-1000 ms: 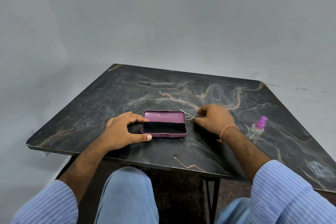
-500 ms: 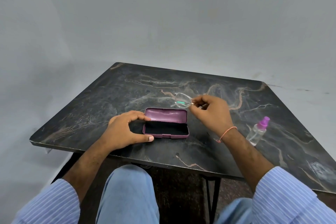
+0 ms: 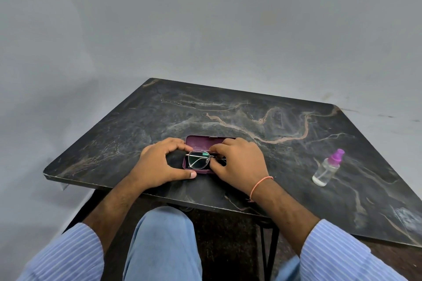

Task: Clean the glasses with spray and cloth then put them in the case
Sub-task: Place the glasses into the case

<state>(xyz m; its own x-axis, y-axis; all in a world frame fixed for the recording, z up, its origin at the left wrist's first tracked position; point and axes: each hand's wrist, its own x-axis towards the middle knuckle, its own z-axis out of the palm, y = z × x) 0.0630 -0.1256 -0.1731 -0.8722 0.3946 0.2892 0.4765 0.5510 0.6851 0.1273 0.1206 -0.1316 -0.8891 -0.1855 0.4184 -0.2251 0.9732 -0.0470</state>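
Over the open maroon hard case on the dark marbled table, the right hand, lifted a moment ago, now pinches the folded thin-rimmed metal glasses into it, the left hand bracing the case's end, so only closing remains.

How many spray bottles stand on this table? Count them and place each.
1: the spray bottle stands near the table's right side, apart from both hands and the case.
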